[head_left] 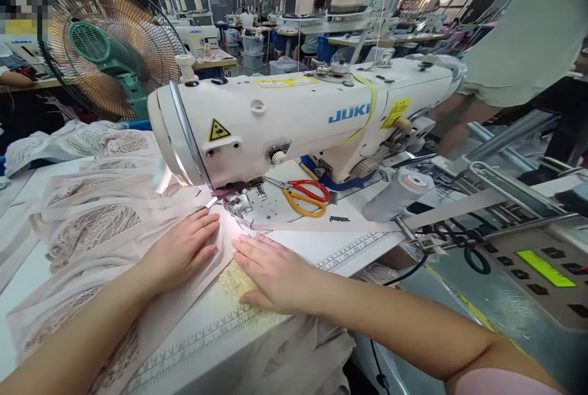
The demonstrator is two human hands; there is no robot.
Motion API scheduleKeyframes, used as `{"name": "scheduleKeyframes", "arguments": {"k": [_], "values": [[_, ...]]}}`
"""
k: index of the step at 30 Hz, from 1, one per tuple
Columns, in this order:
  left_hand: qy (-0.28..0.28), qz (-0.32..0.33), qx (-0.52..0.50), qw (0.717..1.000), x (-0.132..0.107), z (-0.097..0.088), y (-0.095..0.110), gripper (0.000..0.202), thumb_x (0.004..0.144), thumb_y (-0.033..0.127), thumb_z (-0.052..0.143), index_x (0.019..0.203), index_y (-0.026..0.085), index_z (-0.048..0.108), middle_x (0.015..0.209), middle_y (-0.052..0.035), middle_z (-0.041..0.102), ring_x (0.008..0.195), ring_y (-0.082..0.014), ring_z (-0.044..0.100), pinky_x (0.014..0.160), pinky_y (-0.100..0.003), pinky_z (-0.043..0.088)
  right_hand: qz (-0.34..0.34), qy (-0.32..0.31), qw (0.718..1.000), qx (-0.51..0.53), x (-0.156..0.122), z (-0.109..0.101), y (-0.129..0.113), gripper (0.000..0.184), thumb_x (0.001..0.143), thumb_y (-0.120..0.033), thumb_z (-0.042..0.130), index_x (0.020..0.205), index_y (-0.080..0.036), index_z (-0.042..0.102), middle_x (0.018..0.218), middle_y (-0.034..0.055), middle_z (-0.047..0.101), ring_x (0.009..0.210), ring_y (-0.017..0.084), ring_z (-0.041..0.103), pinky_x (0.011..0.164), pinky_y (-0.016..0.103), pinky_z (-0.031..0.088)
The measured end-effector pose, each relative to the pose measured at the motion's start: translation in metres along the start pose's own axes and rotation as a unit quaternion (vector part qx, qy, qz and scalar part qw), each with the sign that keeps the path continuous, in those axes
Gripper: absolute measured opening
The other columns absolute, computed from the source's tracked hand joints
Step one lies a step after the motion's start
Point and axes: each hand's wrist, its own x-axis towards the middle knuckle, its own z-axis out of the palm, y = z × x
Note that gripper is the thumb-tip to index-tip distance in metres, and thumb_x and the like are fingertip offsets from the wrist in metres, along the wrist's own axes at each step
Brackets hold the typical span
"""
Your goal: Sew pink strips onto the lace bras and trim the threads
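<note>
My left hand [181,249] lies flat, fingers stretched out, on pale pink lace fabric [92,223] just left of the needle of a white JUKI sewing machine [298,119]. My right hand [271,272] also rests flat, palm down, pressing the fabric's edge and a strip of lace trim [234,282] on the ruled table surface. Both sets of fingertips point toward the presser foot [220,196]. Neither hand grips anything.
Scissors with red and yellow handles [305,196] lie on the machine bed. A thread spool [399,190] and a control panel with a green display [544,269] stand at right. A green fan [108,46] stands back left. Other workers sit far behind.
</note>
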Motion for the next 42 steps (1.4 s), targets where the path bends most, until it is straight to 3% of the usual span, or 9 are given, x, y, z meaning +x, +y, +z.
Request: {"name": "scheduleKeyframes", "arguments": {"k": [10, 15, 28, 35, 38, 42], "values": [[0.067, 0.045, 0.016, 0.997, 0.01, 0.002, 0.001, 0.051, 0.095, 0.044, 0.034, 0.126, 0.011, 0.057, 0.126, -0.0183, 0.058, 0.111, -0.0284, 0.059, 0.089, -0.041, 0.053, 0.0, 0.023, 1.0, 0.01, -0.002, 0.002, 0.002, 0.07, 0.092, -0.057, 0.046, 0.138, -0.003, 0.044, 0.148, 0.0201, 0.039, 0.143, 0.026, 0.027, 0.119, 0.043, 0.024], [0.08, 0.061, 0.042, 0.994, 0.011, 0.004, 0.0, 0.049, 0.094, 0.045, 0.038, 0.123, 0.012, 0.059, 0.137, -0.018, 0.053, 0.12, -0.0299, 0.055, 0.096, -0.042, 0.05, -0.003, 0.03, 0.999, 0.01, -0.004, 0.002, 0.002, 0.071, 0.092, -0.058, 0.045, 0.138, -0.004, 0.044, 0.149, 0.0183, 0.038, 0.143, 0.026, 0.028, 0.119, 0.041, 0.022], [0.056, 0.043, 0.036, 0.997, 0.015, 0.003, -0.003, 0.052, 0.095, 0.051, 0.032, 0.123, 0.017, 0.059, 0.132, -0.014, 0.058, 0.116, -0.0289, 0.057, 0.093, -0.043, 0.051, 0.006, 0.018, 0.999, 0.037, -0.004, -0.002, 0.004, 0.07, 0.094, -0.058, 0.041, 0.138, -0.003, 0.044, 0.151, 0.0159, 0.036, 0.143, 0.026, 0.027, 0.121, 0.039, 0.016], [-0.005, 0.023, 0.052, 0.998, 0.025, -0.012, -0.005, 0.057, 0.095, 0.051, 0.029, 0.121, 0.011, 0.06, 0.13, -0.0186, 0.058, 0.107, -0.0303, 0.061, 0.088, -0.045, 0.053, 0.023, 0.002, 0.999, 0.034, -0.001, -0.006, 0.003, 0.072, 0.093, -0.059, 0.043, 0.138, -0.003, 0.045, 0.152, 0.0174, 0.033, 0.144, 0.027, 0.025, 0.121, 0.039, 0.019], [0.027, 0.047, 0.045, 0.998, 0.027, -0.016, -0.004, 0.053, 0.093, 0.05, 0.035, 0.113, 0.01, 0.064, 0.126, -0.0195, 0.061, 0.107, -0.0321, 0.061, 0.088, -0.046, 0.053, 0.024, 0.0, 0.999, 0.03, -0.001, -0.006, 0.002, 0.074, 0.092, -0.06, 0.044, 0.138, -0.002, 0.044, 0.151, 0.0182, 0.033, 0.144, 0.027, 0.025, 0.121, 0.039, 0.019], [0.071, 0.107, 0.03, 0.991, 0.019, -0.012, 0.008, 0.037, 0.093, 0.038, 0.043, 0.113, 0.016, 0.065, 0.121, -0.0119, 0.066, 0.11, -0.0274, 0.06, 0.091, -0.041, 0.052, 0.021, 0.006, 1.0, 0.023, -0.001, -0.004, 0.002, 0.074, 0.092, -0.059, 0.046, 0.138, -0.002, 0.044, 0.15, 0.0191, 0.035, 0.144, 0.027, 0.026, 0.121, 0.039, 0.019]]}}
